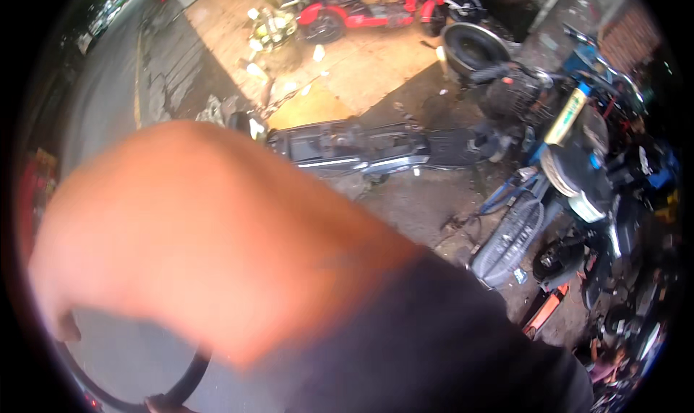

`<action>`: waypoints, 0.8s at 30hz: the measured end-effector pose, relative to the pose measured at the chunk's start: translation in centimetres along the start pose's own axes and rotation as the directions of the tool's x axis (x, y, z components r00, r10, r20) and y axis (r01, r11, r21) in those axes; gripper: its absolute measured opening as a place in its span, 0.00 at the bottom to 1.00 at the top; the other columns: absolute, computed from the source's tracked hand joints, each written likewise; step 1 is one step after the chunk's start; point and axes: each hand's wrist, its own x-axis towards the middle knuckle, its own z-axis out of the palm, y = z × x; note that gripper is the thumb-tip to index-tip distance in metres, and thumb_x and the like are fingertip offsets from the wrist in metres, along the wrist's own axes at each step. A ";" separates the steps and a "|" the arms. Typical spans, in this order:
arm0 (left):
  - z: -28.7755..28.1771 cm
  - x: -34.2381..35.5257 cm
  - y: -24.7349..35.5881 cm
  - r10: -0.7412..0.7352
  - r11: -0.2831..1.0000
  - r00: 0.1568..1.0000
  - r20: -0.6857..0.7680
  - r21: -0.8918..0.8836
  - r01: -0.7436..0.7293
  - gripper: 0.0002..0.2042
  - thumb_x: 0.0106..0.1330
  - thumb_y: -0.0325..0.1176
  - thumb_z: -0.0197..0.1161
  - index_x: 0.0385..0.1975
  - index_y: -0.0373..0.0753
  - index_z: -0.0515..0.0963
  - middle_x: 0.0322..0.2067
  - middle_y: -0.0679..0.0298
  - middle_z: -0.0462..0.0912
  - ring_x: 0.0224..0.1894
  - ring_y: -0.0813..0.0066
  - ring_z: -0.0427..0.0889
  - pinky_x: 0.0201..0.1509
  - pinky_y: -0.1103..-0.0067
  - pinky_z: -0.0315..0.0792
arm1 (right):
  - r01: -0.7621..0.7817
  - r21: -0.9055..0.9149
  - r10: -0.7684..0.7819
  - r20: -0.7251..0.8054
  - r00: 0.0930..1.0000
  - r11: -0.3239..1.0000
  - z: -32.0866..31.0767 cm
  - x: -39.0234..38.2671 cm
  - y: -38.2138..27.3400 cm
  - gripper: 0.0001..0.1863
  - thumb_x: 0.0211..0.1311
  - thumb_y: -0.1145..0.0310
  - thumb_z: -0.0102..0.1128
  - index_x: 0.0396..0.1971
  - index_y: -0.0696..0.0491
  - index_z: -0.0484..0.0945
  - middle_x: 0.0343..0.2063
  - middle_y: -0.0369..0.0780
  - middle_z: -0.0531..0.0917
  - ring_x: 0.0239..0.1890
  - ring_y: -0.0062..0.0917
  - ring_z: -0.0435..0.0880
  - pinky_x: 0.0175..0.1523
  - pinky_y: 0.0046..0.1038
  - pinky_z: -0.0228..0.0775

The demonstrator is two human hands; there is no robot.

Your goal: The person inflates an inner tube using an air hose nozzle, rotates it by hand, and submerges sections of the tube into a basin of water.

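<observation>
A large blurred bare arm with a dark sleeve (434, 341) comes in from the lower right and crosses to the left, bent in the middle. I take it for my right arm. At the left rim is my right hand (58, 319), its fingers curled down at the upper end of a black ring (191, 377), like a narrow tyre. The arm hides the ring's upper part, and the picture's edge cuts it. At the bottom edge, my left hand (165, 404) shows only as a small dark piece overlapping the ring, seemingly gripping it.
A stripped motorcycle frame (354, 152) lies ahead on the ground. Beyond it stand a red vehicle (361, 19) and a round black basin (475, 48). Parked motorcycles and a black seat (510, 239) crowd the right. A road (108, 87) runs along the left.
</observation>
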 end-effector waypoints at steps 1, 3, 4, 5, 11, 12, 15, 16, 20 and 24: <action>2.8 0.5 0.1 0.009 0.978 0.998 -0.063 0.210 0.004 0.07 0.54 0.32 0.69 0.29 0.39 0.79 0.20 0.63 0.77 0.23 0.72 0.77 0.27 0.79 0.72 | 0.049 -0.002 -0.049 -0.009 0.999 0.999 -0.3 1.0 1.1 0.20 0.57 0.49 0.64 0.41 0.48 0.87 0.40 0.39 0.87 0.50 0.34 0.83 0.54 0.42 0.74; 7.2 1.4 -1.4 0.026 0.834 0.983 -0.180 0.546 0.078 0.06 0.54 0.32 0.69 0.27 0.39 0.78 0.20 0.64 0.77 0.23 0.72 0.76 0.26 0.79 0.71 | 0.155 -0.045 -0.156 -0.009 0.988 0.987 -0.1 2.2 3.4 0.19 0.57 0.50 0.65 0.40 0.50 0.86 0.38 0.40 0.87 0.48 0.35 0.83 0.52 0.42 0.75; 9.7 2.4 -3.0 0.015 0.772 0.978 -0.210 0.623 0.122 0.06 0.54 0.31 0.69 0.26 0.39 0.78 0.19 0.64 0.76 0.22 0.72 0.76 0.26 0.79 0.70 | 0.183 -0.079 -0.184 -0.001 0.983 0.980 -0.1 3.0 5.8 0.19 0.57 0.51 0.65 0.39 0.50 0.86 0.38 0.41 0.87 0.47 0.36 0.84 0.50 0.42 0.75; 11.4 3.9 -5.1 0.005 0.729 0.979 -0.204 0.670 0.136 0.06 0.54 0.31 0.68 0.25 0.39 0.78 0.19 0.65 0.76 0.22 0.72 0.75 0.26 0.79 0.69 | 0.196 -0.109 -0.197 0.005 0.980 0.975 0.4 3.9 8.5 0.18 0.56 0.52 0.66 0.39 0.51 0.86 0.37 0.41 0.87 0.46 0.36 0.84 0.49 0.42 0.75; 23.1 14.7 -25.0 -0.170 0.757 0.963 0.211 0.653 -0.009 0.21 0.62 0.37 0.63 0.51 0.30 0.76 0.36 0.60 0.78 0.35 0.71 0.75 0.44 0.74 0.72 | -0.188 -0.207 0.140 -0.225 0.964 0.960 3.5 2.6 36.6 0.16 0.55 0.56 0.68 0.35 0.54 0.84 0.32 0.45 0.86 0.39 0.39 0.85 0.43 0.43 0.77; 26.6 16.6 -27.6 -0.165 0.746 0.961 0.223 0.666 -0.026 0.24 0.60 0.35 0.64 0.53 0.27 0.75 0.39 0.57 0.78 0.39 0.67 0.75 0.47 0.71 0.71 | -0.304 -0.176 0.243 -0.303 0.922 0.936 4.2 -0.8 42.2 0.16 0.55 0.57 0.68 0.34 0.54 0.84 0.31 0.46 0.85 0.38 0.40 0.86 0.42 0.43 0.77; 39.0 19.5 -34.8 -0.291 0.770 0.848 0.444 0.634 -0.068 0.28 0.57 0.34 0.62 0.58 0.27 0.73 0.46 0.51 0.79 0.46 0.63 0.77 0.55 0.69 0.70 | -0.840 0.153 0.799 -0.433 0.417 0.521 9.6 -15.4 51.1 0.30 0.56 0.52 0.67 0.50 0.61 0.75 0.42 0.53 0.83 0.47 0.49 0.83 0.50 0.45 0.76; 44.8 20.1 -36.6 -0.269 0.809 0.792 0.548 0.575 -0.123 0.28 0.56 0.33 0.62 0.58 0.26 0.72 0.47 0.50 0.80 0.47 0.62 0.78 0.56 0.69 0.70 | -0.951 0.221 0.923 -0.364 0.125 0.216 11.0 -19.7 52.4 0.31 0.56 0.52 0.68 0.51 0.61 0.75 0.44 0.54 0.82 0.50 0.50 0.81 0.53 0.45 0.74; 61.2 18.6 -39.2 -0.354 0.849 0.538 0.765 0.505 -0.158 0.26 0.53 0.27 0.60 0.55 0.24 0.72 0.44 0.52 0.79 0.45 0.61 0.77 0.55 0.70 0.70 | -0.865 0.479 0.842 -0.398 -0.364 -0.147 20.5 -29.1 49.6 0.30 0.58 0.49 0.67 0.52 0.56 0.78 0.48 0.51 0.82 0.54 0.46 0.78 0.58 0.42 0.70; 76.0 10.2 -41.5 -0.280 0.931 0.335 0.900 0.340 -0.136 0.26 0.53 0.24 0.60 0.55 0.25 0.71 0.42 0.53 0.79 0.45 0.64 0.76 0.55 0.73 0.68 | -0.708 0.595 0.783 -0.199 -0.589 -0.381 26.1 -31.2 48.2 0.34 0.60 0.46 0.66 0.58 0.55 0.75 0.55 0.51 0.78 0.59 0.46 0.76 0.63 0.41 0.68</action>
